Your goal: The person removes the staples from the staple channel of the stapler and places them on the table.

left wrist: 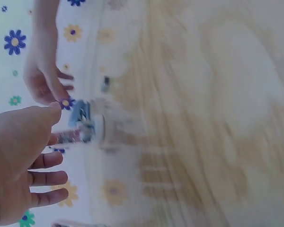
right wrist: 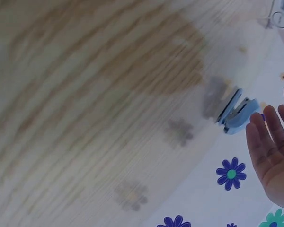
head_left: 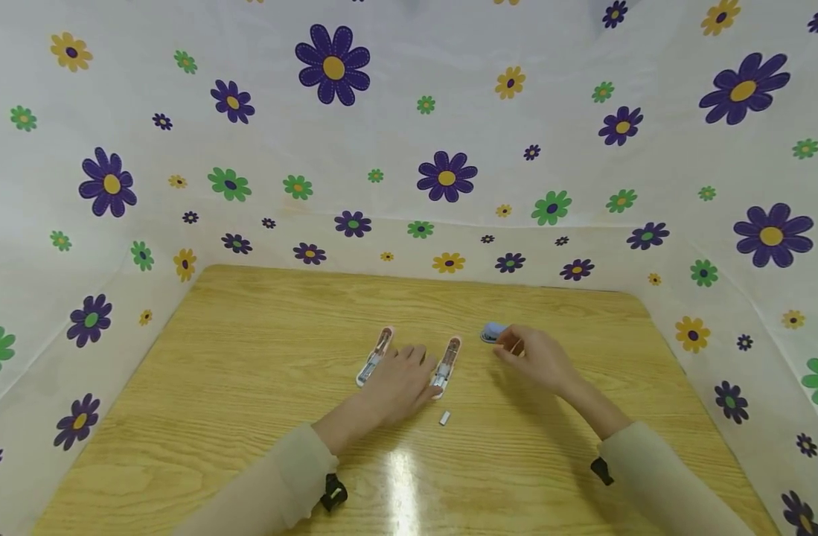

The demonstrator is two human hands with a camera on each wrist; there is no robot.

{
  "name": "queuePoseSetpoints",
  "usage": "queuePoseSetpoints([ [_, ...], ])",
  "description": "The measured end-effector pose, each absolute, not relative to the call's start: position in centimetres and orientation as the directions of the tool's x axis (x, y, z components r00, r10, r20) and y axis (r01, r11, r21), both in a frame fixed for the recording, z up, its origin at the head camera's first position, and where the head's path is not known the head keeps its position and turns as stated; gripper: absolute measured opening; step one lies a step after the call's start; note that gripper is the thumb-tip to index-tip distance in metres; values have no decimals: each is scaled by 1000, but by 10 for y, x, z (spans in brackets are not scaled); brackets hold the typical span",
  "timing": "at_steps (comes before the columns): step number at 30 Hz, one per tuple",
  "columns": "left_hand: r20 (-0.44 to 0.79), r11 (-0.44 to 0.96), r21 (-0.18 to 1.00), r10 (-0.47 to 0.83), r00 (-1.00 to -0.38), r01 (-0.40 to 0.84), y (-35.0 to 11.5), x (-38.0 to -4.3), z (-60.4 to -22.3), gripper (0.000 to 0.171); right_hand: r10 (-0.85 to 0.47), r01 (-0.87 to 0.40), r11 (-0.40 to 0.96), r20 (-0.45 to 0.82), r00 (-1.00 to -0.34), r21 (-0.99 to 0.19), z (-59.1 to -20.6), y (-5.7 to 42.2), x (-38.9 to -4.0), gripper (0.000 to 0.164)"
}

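My right hand (head_left: 539, 361) is at a small blue stapler (head_left: 493, 332) on the table, its fingertips close beside one end; I cannot tell whether they touch. In the right wrist view the stapler (right wrist: 237, 111) shows its parted arms, and the fingers (right wrist: 270, 132) are loosely extended. Palm down, my left hand (head_left: 398, 383) hovers between two slim clear-and-pink devices, a left one (head_left: 375, 357) and a right one (head_left: 447, 365). Its fingers (left wrist: 49, 178) are spread and relaxed in the left wrist view, with nothing gripped. The thumb lies near the right device.
A small white block (head_left: 445, 418) lies on the wood-grain table (head_left: 261, 335) just below the right clear device. Flower-print white sheeting (head_left: 382, 134) rises along the table's back and sides. Glare marks the front of the tabletop.
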State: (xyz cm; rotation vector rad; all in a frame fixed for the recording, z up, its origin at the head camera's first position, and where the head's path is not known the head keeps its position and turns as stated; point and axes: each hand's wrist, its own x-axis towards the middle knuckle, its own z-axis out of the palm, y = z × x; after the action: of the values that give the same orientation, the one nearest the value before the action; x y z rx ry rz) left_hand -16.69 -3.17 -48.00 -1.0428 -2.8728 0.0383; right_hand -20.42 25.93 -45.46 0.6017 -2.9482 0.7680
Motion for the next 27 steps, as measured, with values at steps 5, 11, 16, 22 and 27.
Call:
queuePoseSetpoints([
  [5, 75, 747, -76, 665, -743, 660, -16, -161, -468, 55, -406, -444, 839, 182, -896, -314, -460, 267, -213, 24],
  [11, 113, 718, -90, 696, -709, 690, 4, -152, -463, 55, -446, -478, 865, 202, -872, -154, -467, 272, -226, 35],
  [16, 111, 711, -80, 702, -703, 698, 18, -150, -469, 55, -443, -460, 884, 168, -881, -80, -474, 275, -237, 38],
  [22, 138, 705, -105, 709, -692, 702, 29, -149, -478, 53, -449, -458, 888, 133, -884, -46, -478, 278, -245, 38],
  [27, 154, 702, -133, 712, -685, 700, 35, -150, -482, 52, -479, -486, 874, 128, -868, -25, -479, 281, -246, 35],
])
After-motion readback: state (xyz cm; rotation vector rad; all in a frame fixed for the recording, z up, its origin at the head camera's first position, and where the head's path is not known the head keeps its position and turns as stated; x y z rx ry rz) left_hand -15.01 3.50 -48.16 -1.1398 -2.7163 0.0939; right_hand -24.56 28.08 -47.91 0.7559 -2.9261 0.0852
